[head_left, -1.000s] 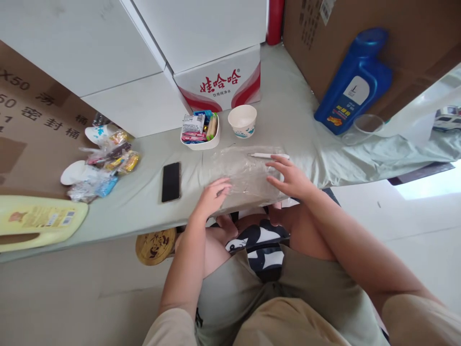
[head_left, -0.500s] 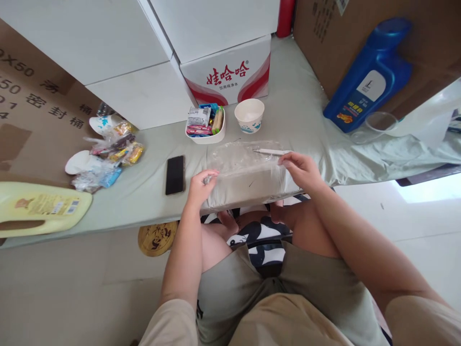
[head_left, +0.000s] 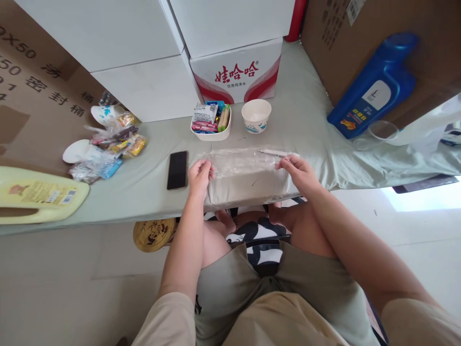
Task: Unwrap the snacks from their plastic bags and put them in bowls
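Observation:
A piece of clear plastic film [head_left: 239, 163] is stretched sideways just above the cloth-covered table, its near edge toward me. My left hand [head_left: 200, 179] pinches the left end of it between thumb and fingers. At the opposite end my right hand [head_left: 298, 173] is closed on the film's right corner. A slim white pen-like tool with a pointed tip [head_left: 279, 153] lies behind the film, close to the right fingertips; its exact kind is hard to make out. Left of my left hand, a black phone [head_left: 177, 170] lies flat on the cloth.
Behind the film stand a white tub [head_left: 216, 136] of wrapped snacks and a paper bowl [head_left: 256, 117]. Cartons [head_left: 236, 79] line the back. A blue bottle [head_left: 372, 91] and clear cup [head_left: 382, 135] are right; snack wrappers [head_left: 115, 144] and a yellow jug [head_left: 39, 194] are left.
My left hand has closed its fingers on the film's left end, and the film is now pulled tauter and narrower between both hands. The view has shifted slightly.

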Demonstrator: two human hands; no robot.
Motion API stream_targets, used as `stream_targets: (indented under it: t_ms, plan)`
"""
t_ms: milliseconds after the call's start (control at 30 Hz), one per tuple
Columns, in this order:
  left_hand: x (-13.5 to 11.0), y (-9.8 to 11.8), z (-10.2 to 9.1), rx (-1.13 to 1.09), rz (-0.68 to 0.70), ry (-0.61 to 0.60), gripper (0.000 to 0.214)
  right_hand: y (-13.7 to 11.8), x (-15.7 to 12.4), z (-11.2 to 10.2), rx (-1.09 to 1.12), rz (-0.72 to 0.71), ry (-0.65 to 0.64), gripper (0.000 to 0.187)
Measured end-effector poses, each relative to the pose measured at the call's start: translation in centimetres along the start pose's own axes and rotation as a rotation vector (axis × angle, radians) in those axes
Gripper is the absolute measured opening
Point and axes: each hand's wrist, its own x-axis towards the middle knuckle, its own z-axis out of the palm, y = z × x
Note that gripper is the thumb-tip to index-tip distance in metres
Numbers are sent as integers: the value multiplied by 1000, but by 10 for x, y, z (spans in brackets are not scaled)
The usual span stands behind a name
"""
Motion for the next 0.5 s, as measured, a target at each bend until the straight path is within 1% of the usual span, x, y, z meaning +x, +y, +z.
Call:
stream_targets:
  t_ms: [100,200,333,500]
  plan:
    - [-2,0,1,39,-32,-39,14,0,5,6,112,1,99,36]
    - [-3,-1,3,82,-59,-73,11,2,11,11,125,67,172,38]
    - [-1,-6,4,125,-56,-94,14,6,17,15,18,160,197,31]
    - [3,-17,1,251,-7,-78,18,5,15,13,-231,153,183,29]
